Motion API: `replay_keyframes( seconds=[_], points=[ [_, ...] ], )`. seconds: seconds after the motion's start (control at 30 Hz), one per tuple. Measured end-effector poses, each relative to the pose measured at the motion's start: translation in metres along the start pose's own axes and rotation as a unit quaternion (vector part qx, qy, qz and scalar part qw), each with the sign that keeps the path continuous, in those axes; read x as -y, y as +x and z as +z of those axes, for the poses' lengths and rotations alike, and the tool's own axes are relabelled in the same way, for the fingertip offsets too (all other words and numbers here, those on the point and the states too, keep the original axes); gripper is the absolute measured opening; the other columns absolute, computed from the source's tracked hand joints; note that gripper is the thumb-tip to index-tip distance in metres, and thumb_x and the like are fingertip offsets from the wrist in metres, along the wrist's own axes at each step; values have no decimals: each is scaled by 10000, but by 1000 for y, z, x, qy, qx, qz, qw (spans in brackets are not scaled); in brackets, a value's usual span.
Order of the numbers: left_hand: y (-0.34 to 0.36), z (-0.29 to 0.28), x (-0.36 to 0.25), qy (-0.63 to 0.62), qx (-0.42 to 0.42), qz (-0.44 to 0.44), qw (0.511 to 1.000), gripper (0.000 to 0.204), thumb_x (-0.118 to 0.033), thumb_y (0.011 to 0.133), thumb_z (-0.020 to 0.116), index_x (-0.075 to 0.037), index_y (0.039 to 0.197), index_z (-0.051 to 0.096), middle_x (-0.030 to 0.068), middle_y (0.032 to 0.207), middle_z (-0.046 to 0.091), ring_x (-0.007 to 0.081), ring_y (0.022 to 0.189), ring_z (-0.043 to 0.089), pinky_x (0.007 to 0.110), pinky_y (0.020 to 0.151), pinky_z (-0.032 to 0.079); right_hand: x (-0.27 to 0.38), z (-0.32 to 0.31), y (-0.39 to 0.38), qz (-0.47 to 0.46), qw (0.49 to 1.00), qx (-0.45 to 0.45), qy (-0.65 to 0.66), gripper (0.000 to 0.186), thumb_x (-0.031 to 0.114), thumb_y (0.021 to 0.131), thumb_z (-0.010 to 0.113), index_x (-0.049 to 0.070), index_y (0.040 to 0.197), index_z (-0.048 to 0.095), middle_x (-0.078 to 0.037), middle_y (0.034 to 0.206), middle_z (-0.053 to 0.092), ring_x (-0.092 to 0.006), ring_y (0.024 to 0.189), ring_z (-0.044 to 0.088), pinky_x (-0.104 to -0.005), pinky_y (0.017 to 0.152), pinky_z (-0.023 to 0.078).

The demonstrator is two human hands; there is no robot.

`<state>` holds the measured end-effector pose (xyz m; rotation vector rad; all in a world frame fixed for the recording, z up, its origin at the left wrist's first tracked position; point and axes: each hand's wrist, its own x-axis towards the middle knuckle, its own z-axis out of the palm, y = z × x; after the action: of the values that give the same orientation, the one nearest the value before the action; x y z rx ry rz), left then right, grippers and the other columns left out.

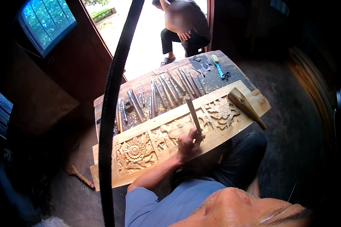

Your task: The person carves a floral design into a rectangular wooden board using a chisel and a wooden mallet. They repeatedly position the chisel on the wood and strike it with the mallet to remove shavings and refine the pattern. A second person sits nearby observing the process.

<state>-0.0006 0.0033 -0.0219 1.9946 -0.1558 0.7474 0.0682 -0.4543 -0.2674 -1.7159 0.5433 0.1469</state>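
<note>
My left hand (189, 145) is closed round a chisel (193, 116), whose long flat shaft points up and away from the fist. Its lower end is hidden by my fingers. The hand rests near the front edge of a long pale carved wooden board (140, 173). A round flower (135, 151) in relief fills the left panel, and leafy petals (222, 112) fill the right one. Across the board's right end lies a wooden mallet (247, 108), nobody's hand on it. My right hand is out of view.
Behind the board, several chisels (166, 92) lie in a row among shavings on the worn table (236, 72). A blue-handled brush (217, 65) is at the far right. Another person (195, 28) sits in the doorway. A broom-like brush (77, 174) lies on the floor.
</note>
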Motion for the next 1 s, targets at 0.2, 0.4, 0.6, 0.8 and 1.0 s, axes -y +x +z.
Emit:
replay_keyframes(
  seconds=[0.2, 0.4, 0.6, 0.8, 1.0],
  points=[
    [-4, -4, 3, 20, 41, -13, 999, 194, -4, 910, 717, -20, 1086, 637, 100, 780, 734, 221, 677, 742, 331, 599, 567, -1, -4, -4, -1, 1000, -5, 12, 225, 192, 1045, 630, 20, 1158, 720, -49, 1006, 725, -106, 897, 653, -245, 838, 524],
    [0, -5, -2, -11, 40, -56, 998, 192, -7, 927, 721, -13, 1101, 642, 95, 809, 755, 196, 714, 755, 310, 633, 580, 47, -30, 13, -97, 994, -15, 45, 230, 199, 1045, 633, 20, 1160, 720, -48, 1011, 725, -106, 901, 653, -246, 841, 523],
    [-1, -4, 2, -15, 50, -78, 996, 202, -6, 940, 719, -6, 1120, 629, 103, 835, 767, 176, 756, 762, 295, 666, 590, 191, -22, 6, -245, 965, -74, -52, 252, 199, 1053, 600, -3, 1132, 728, -54, 1027, 737, -150, 973, 661, -303, 898, 516],
    [1, 0, 2, -43, 51, -96, 993, 221, 4, 944, 713, 13, 1138, 609, 119, 839, 765, 179, 776, 759, 297, 689, 595, 314, 59, -73, -392, 868, -134, -273, 213, 88, 943, 695, -2, 1135, 715, -160, 1147, 745, -317, 1072, 703, -387, 948, 536],
    [1, -1, 1, -38, 51, -94, 994, 211, 24, 942, 702, 25, 1128, 604, 123, 842, 763, 182, 764, 751, 302, 688, 594, 345, 100, -70, -454, 805, -62, -377, 384, 118, 865, 760, 26, 1228, 677, -205, 1267, 684, -389, 1203, 630, -429, 1042, 498]
  ],
)
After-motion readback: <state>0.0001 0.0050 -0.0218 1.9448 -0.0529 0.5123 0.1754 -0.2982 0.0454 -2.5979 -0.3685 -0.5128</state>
